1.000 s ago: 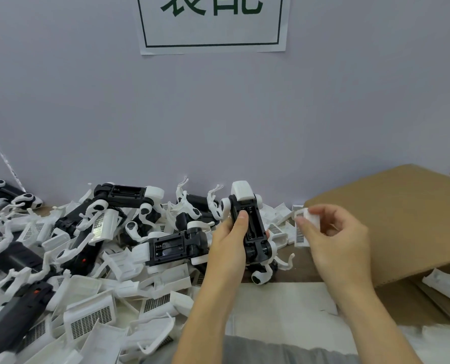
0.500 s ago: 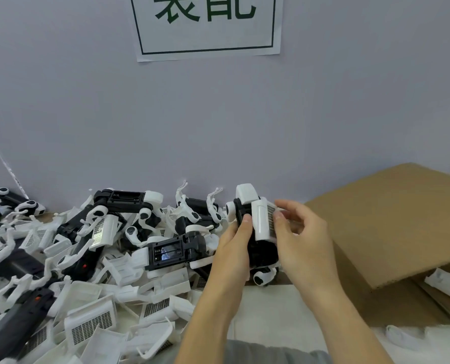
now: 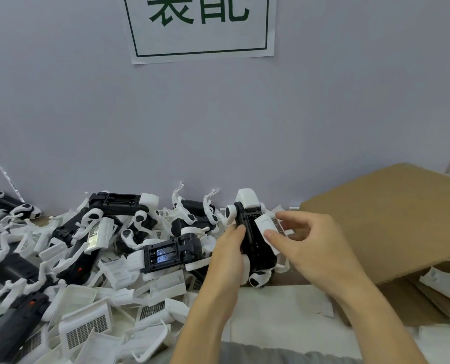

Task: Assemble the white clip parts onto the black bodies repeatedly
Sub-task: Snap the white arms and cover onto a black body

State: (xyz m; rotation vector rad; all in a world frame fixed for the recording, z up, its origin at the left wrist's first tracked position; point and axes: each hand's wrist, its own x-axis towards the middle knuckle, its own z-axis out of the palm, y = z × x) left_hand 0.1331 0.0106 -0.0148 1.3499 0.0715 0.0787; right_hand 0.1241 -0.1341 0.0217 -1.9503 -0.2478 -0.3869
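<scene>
My left hand [image 3: 228, 254] grips a black body [image 3: 255, 241] with white end caps, held upright above the table's middle. My right hand [image 3: 316, 248] pinches a white clip part [image 3: 267, 228] with a barcode label between thumb and fingers. That clip lies tilted against the open face of the black body, its upper end a little off the surface. A heap of loose white clip parts [image 3: 87, 324] and other black bodies [image 3: 166, 254] covers the table to the left.
A brown cardboard box [image 3: 392, 214] with an open flap stands at the right, with white parts [image 3: 444, 285] inside it. A grey wall rises behind, carrying a paper sign [image 3: 200, 24]. White sheet [image 3: 276, 311] covers the table in front of me.
My right hand brought the white clip from the right over to the black body and now holds it against the body's open face. My left hand kept its grip.
</scene>
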